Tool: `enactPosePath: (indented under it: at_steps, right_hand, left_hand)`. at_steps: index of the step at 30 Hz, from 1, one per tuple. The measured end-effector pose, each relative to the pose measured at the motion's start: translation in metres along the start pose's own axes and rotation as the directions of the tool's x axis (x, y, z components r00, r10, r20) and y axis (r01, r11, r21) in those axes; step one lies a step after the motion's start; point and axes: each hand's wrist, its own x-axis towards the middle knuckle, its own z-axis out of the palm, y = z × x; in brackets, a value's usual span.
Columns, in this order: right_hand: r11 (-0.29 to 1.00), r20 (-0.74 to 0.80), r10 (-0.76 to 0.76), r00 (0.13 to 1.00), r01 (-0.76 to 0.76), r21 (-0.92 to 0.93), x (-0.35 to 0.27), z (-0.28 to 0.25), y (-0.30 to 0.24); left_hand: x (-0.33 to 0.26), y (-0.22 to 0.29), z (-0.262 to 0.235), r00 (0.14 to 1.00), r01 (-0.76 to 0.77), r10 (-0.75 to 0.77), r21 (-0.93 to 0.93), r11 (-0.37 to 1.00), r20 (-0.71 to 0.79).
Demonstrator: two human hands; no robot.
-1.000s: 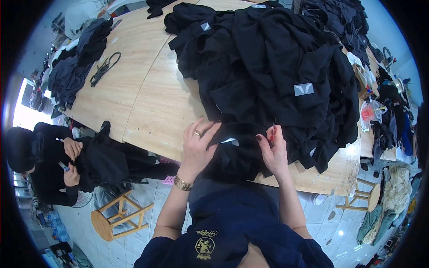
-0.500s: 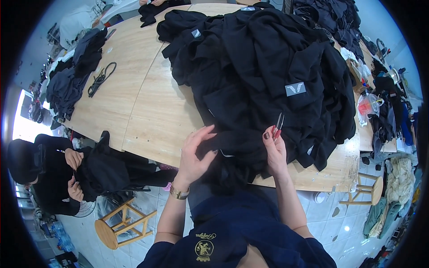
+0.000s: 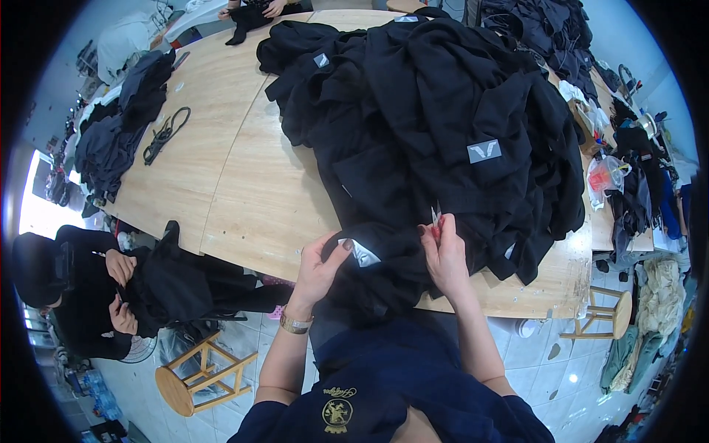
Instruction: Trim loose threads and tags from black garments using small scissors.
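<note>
My left hand [image 3: 319,269] is closed on the edge of a black garment [image 3: 395,255] close to my body, with the thumb over the cloth. Beside that thumb a white-grey label [image 3: 363,253] shows on the fabric. In my right hand [image 3: 447,257] is a pair of small red-handled thread snips [image 3: 436,221], its metal blades pointing away from me over the cloth. Beyond both hands rises a big heap of black garments [image 3: 436,88], several with grey label patches such as this patch [image 3: 484,151].
The wooden table [image 3: 247,192] carries a coiled dark cord [image 3: 164,136] and a dark clothes pile [image 3: 122,125] on the left. A co-worker [image 3: 88,288] handles black cloth at lower left, near a wooden stool [image 3: 203,373]. Another stool [image 3: 609,314] stands right. Another person's hands [image 3: 273,7] show at the far edge.
My left hand has gone from spread fingers to gripping the garment, and its label has come into view. My right hand with the snips has shifted left, nearer to it.
</note>
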Motion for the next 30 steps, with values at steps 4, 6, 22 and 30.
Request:
enactPosePath:
  at_steps: [4,6,22,30]
  right_hand:
    - [0.996,0.025,0.007,1.0,-0.009,0.092,0.0,-0.001,0.002]
    - [0.956,0.061,0.025,0.998,-0.042,0.291,-0.001,0.0,0.007]
    - [0.934,0.194,-0.185,0.963,0.111,0.34,-0.014,0.009,-0.033]
    - [0.914,0.348,-0.099,0.932,-0.052,0.401,-0.013,0.016,-0.031]
  left_hand:
    - [-0.001,0.006,0.001,1.0,0.012,-0.012,0.109,0.994,0.003]
    - [0.0,0.004,0.003,0.977,-0.168,0.202,0.327,0.93,-0.072]
    - [-0.005,0.007,0.024,0.882,-0.377,0.471,0.561,0.737,-0.025]
    - [-0.01,0.015,0.024,0.918,-0.36,0.396,0.489,0.794,0.032]
